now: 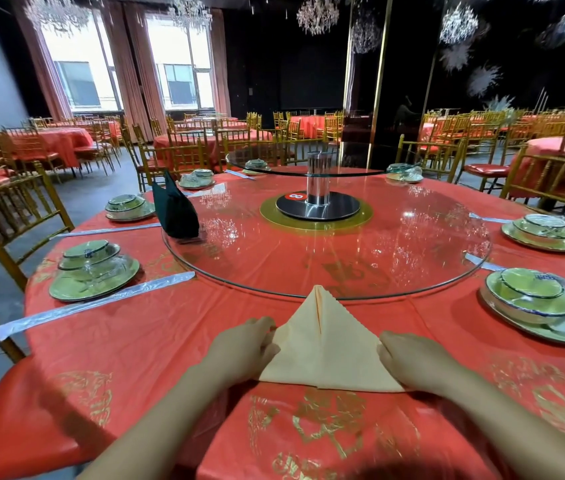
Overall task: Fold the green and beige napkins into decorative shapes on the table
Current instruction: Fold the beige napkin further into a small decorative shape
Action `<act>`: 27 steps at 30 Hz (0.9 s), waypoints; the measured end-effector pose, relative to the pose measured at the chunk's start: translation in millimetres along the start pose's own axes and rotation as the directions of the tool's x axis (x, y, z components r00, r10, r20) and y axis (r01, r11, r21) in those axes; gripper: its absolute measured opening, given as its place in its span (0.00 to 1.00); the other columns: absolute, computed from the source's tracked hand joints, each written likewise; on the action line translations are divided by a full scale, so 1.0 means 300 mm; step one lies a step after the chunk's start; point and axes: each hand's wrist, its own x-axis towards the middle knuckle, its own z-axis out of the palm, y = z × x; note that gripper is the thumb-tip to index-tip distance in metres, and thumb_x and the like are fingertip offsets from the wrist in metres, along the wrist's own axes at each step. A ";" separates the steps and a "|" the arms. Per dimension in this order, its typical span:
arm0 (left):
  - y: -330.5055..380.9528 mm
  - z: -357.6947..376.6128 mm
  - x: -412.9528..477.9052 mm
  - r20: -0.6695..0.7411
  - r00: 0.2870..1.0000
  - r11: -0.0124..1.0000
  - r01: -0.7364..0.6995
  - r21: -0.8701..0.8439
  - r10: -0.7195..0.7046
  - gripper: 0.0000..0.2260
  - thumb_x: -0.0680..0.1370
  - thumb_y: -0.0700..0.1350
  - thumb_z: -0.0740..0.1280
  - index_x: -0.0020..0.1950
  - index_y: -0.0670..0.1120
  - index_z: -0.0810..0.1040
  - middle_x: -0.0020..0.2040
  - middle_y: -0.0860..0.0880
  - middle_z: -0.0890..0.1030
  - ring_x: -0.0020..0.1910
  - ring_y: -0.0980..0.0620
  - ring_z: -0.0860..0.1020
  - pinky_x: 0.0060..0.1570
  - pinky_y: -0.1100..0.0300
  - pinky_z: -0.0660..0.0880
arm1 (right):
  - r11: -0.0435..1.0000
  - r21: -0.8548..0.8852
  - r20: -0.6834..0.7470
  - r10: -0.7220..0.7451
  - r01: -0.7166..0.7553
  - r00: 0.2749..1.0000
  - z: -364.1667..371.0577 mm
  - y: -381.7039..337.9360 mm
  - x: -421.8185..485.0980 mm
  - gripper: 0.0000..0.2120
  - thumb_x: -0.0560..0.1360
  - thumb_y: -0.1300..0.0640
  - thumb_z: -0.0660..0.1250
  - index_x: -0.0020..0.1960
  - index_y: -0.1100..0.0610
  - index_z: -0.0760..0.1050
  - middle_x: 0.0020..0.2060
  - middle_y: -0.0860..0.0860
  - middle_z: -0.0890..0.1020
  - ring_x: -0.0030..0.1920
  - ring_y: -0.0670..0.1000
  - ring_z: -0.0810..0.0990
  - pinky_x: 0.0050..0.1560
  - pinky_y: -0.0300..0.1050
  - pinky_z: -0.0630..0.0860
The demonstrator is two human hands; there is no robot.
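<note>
Beige napkin, dark green napkin — red tablecloth with gold motifs.

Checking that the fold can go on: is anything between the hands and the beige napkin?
Nothing visible. The left hand touches the left corner of the beige napkin and the right hand its right corner. The nearest stacked dishes sit off to the right, apart from it.

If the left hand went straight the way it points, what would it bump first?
Most likely the beige napkin: the left hand points straight at it, fingers seemingly gripping its left edge.
</note>
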 end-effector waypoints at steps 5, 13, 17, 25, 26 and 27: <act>0.066 -0.007 0.043 -0.164 0.982 0.994 -0.086 0.070 0.097 0.20 0.79 0.56 0.56 0.70 0.54 0.62 0.63 0.48 0.70 0.61 0.45 0.71 0.56 0.52 0.69 | 0.998 0.024 0.016 -0.050 0.050 0.999 -0.021 0.002 -0.017 0.16 0.80 0.55 0.47 0.33 0.50 0.52 0.57 0.58 0.77 0.57 0.59 0.75 0.44 0.47 0.62; 0.162 0.054 0.101 0.062 0.976 0.975 -0.201 -0.097 0.208 0.33 0.76 0.66 0.45 0.77 0.50 0.49 0.78 0.51 0.50 0.76 0.52 0.51 0.73 0.51 0.53 | 0.993 0.096 0.008 -0.068 0.067 0.998 -0.032 0.010 -0.031 0.16 0.81 0.55 0.48 0.34 0.51 0.54 0.55 0.59 0.77 0.45 0.55 0.68 0.42 0.45 0.59; 0.158 0.076 0.095 0.097 0.970 0.975 -0.221 -0.014 0.221 0.50 0.60 0.73 0.27 0.77 0.50 0.48 0.78 0.51 0.49 0.76 0.53 0.49 0.70 0.53 0.51 | 0.986 0.157 -0.004 -0.055 0.055 0.998 -0.029 0.018 -0.031 0.16 0.80 0.55 0.50 0.33 0.52 0.56 0.49 0.59 0.76 0.44 0.52 0.66 0.42 0.45 0.59; 0.160 0.090 0.093 0.121 0.976 0.983 -0.181 -0.036 0.184 0.47 0.62 0.71 0.28 0.77 0.49 0.46 0.78 0.51 0.48 0.76 0.52 0.48 0.72 0.52 0.48 | 0.988 0.153 -0.028 0.008 -0.004 1.000 -0.002 0.009 -0.018 0.16 0.80 0.51 0.49 0.34 0.51 0.55 0.50 0.57 0.78 0.55 0.59 0.74 0.41 0.47 0.60; 0.161 0.090 0.094 0.125 0.976 0.984 -0.175 -0.043 0.179 0.43 0.66 0.70 0.32 0.77 0.50 0.46 0.78 0.51 0.48 0.76 0.52 0.48 0.73 0.52 0.47 | 0.986 0.168 -0.025 0.010 -0.006 1.000 0.000 0.009 -0.021 0.17 0.80 0.48 0.50 0.34 0.51 0.54 0.44 0.54 0.77 0.55 0.59 0.74 0.41 0.47 0.60; 0.162 0.090 0.095 0.125 0.977 0.984 -0.169 -0.048 0.174 0.38 0.71 0.68 0.36 0.77 0.50 0.46 0.78 0.52 0.48 0.76 0.52 0.48 0.73 0.52 0.47 | 0.984 0.180 -0.021 0.009 -0.005 1.000 0.001 0.009 -0.025 0.18 0.80 0.46 0.51 0.34 0.51 0.54 0.38 0.51 0.73 0.54 0.58 0.75 0.40 0.47 0.60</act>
